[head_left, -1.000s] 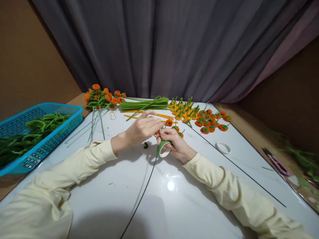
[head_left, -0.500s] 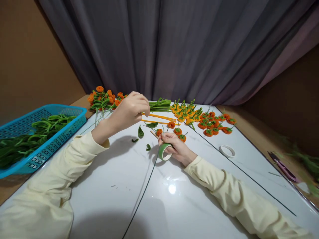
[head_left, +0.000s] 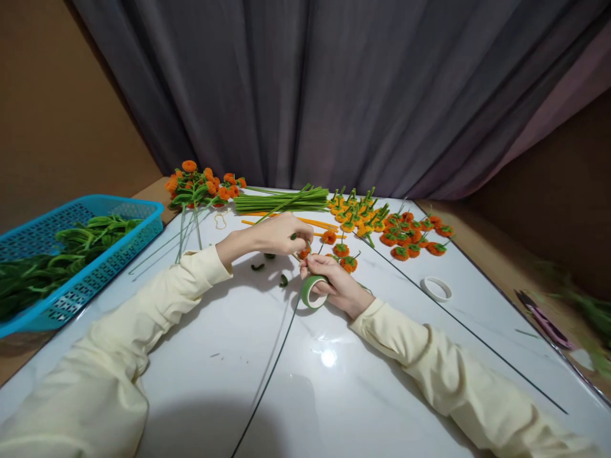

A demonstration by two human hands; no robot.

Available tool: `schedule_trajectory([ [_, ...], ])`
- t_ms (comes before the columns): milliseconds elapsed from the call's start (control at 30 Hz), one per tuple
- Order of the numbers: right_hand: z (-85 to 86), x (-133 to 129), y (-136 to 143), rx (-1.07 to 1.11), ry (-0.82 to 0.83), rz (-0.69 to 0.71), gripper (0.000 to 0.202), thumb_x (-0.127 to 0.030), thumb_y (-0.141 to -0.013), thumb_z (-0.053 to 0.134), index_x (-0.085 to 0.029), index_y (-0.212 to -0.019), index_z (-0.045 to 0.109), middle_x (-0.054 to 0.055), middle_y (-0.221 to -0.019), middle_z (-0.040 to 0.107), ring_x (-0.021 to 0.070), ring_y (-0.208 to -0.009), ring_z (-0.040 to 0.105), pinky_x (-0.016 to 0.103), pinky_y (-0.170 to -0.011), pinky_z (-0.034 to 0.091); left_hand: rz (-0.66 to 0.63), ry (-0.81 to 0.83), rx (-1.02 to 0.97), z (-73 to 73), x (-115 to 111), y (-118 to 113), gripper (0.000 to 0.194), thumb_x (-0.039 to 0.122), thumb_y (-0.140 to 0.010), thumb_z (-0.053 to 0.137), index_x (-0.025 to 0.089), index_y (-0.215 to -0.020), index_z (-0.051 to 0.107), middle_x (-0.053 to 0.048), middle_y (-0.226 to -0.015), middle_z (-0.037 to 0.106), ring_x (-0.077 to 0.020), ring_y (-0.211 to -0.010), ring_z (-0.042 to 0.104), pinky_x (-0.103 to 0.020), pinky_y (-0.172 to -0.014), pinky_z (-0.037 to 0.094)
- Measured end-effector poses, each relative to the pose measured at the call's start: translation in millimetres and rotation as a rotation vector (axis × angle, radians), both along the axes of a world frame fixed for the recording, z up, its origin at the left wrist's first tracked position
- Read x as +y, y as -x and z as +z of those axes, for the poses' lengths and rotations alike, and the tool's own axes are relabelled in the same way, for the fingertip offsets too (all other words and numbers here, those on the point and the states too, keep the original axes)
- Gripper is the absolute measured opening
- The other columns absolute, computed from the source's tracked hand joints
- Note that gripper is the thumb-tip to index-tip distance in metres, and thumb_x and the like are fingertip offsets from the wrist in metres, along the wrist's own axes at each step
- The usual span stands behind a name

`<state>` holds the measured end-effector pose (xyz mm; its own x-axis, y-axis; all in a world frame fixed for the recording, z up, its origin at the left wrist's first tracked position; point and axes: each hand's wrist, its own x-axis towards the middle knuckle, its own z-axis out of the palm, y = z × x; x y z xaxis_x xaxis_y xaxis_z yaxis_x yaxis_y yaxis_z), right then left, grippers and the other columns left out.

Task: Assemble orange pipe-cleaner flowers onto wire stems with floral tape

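Note:
My right hand (head_left: 340, 280) is closed around a roll of green floral tape (head_left: 309, 294); a long dark green wire stem (head_left: 274, 366) runs from its fingertips toward the table's near edge. My left hand (head_left: 292, 234) has its fingers drawn together just above the right fingertips, at the stem's upper end. A bit of dark green shows at the left fingers, but what they pinch is unclear. Small dark green fuzzy pieces (head_left: 283, 280) lie below. Beside the hands sit several orange fuzzy flower heads (head_left: 340, 250) with green backs.
Farther back lie green stems (head_left: 281, 202), orange strips (head_left: 322, 224), yellow flower heads (head_left: 358, 213) and more orange ones (head_left: 405, 235). A blue basket (head_left: 157, 219) of green leaves stands left, near finished orange flowers (head_left: 189, 166). Right are a white ring (head_left: 436, 289), another wire (head_left: 458, 326) and pink-handled pliers (head_left: 544, 321).
My left hand has moved right and down, from above the orange strips to the right fingertips. The right hand stays put with the tape and wire.

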<state>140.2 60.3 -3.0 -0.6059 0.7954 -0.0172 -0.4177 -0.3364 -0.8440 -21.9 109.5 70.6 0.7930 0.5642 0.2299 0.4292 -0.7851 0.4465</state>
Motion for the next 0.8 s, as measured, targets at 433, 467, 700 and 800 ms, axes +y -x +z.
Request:
schedule_trajectory([
  [433,-1.6,-2.3,0.1,-0.073,-0.041,-0.023,0.028,-0.036,-0.071,0.07,-0.01,-0.066,0.064,-0.008,-0.034,0.039,0.0003,-0.027,0.015,0.017,-0.034,0.017,0.012,0.192,-0.257,-28.8,1.7,-3.4,0.042,0.046,-0.083,0.055,0.014,-0.056,0.05,0.003,-0.054,0.044,-0.0088,-0.053,0.039,-0.021,-0.05,0.03],
  [467,-1.7,-2.4,0.1,-0.079,-0.04,-0.03,0.028,-0.036,-0.071,0.07,-0.01,-0.066,0.064,-0.008,-0.034,0.04,0.0003,-0.027,0.015,0.017,-0.034,0.016,0.009,0.144,-0.254,-28.9,2.1,-2.7,0.043,0.045,-0.083,0.055,0.014,-0.054,0.049,0.003,-0.053,0.043,-0.0089,-0.053,0.038,-0.021,-0.051,0.03],
  [700,-1.4,-2.7,-1.1,-0.083,-0.009,-0.059,0.025,-0.034,-0.067,0.074,-0.011,-0.067,0.065,-0.001,-0.053,0.061,-0.0018,-0.027,0.017,0.017,-0.031,0.016,-0.015,-0.223,-0.216,-28.1,-2.5,-2.7,0.04,0.038,-0.087,0.049,0.016,-0.054,0.046,0.002,-0.055,0.045,-0.011,-0.054,0.041,-0.024,-0.054,0.031],
  [800,-1.3,-3.1,-1.4,-0.083,0.006,-0.065,0.024,-0.033,-0.067,0.073,-0.011,-0.067,0.064,0.0,-0.057,0.064,-0.0022,-0.026,0.017,0.017,-0.029,0.015,-0.015,-0.335,-0.2,-30.0,-5.7,-1.5,0.039,0.034,-0.09,0.044,0.017,-0.054,0.044,0.001,-0.054,0.045,-0.0119,-0.053,0.041,-0.024,-0.053,0.031],
])
